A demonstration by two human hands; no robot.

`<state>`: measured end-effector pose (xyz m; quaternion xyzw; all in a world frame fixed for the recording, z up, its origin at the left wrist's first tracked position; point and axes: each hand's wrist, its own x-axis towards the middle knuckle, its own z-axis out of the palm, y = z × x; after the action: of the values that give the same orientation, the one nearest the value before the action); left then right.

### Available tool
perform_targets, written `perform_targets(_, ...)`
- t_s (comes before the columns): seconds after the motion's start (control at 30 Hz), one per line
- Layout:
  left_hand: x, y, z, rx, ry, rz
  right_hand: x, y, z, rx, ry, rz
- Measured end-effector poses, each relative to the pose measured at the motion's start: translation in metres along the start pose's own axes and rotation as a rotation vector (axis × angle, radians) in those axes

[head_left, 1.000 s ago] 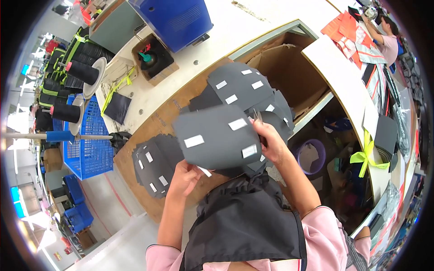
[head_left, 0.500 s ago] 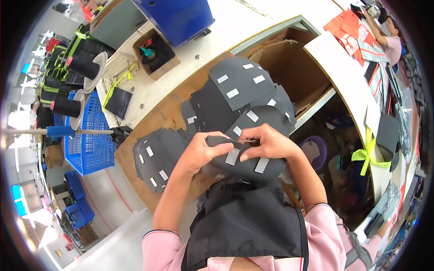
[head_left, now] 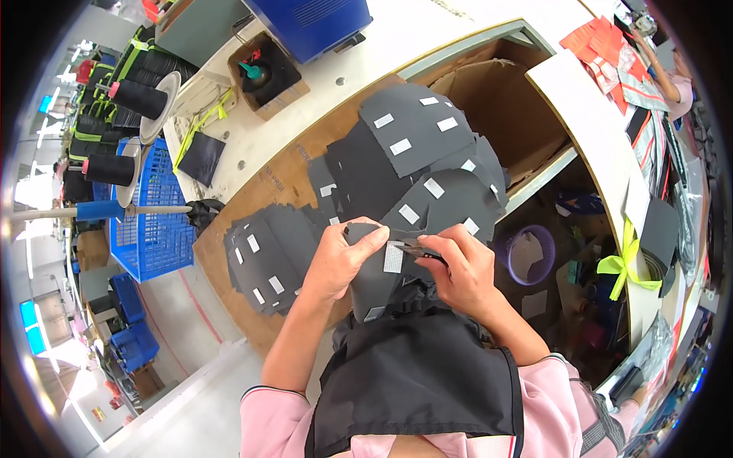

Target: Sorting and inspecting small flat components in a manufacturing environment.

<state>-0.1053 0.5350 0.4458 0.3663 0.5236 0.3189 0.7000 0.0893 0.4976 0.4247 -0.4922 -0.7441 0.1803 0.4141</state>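
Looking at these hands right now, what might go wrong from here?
The right hand holds small snips pointing toward the left hand, so a slip could nick its thumb. The tips also sit close to the white patch on the bent grey piece, so a stray cut might damage either.

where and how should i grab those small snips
Hold the snips by the handle end, coming from the right, as the right hand does. Their slim blades point left, toward the left hand and the white patch on the dark grey piece, so holding that end would likely risk a prick.
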Motion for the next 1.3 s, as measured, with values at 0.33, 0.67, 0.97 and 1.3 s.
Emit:
perform_targets(0.33,-0.004,0.004,0.007,0.036,0.031,0.074,0.001,0.0,-0.012,0.096,-0.032,0.012)
perform_targets(0.67,-0.006,0.008,0.007,0.046,0.048,0.042,0.003,-0.001,-0.011,-0.07,-0.072,-0.125)
perform_targets(0.97,-0.008,0.008,0.005,0.08,0.031,0.064,0.0,-0.004,-0.011,0.092,0.014,-0.018)
perform_targets(1.3,-0.008,0.006,0.003,0.1,0.033,0.105,-0.004,-0.004,-0.006,-0.013,-0.039,-0.053)
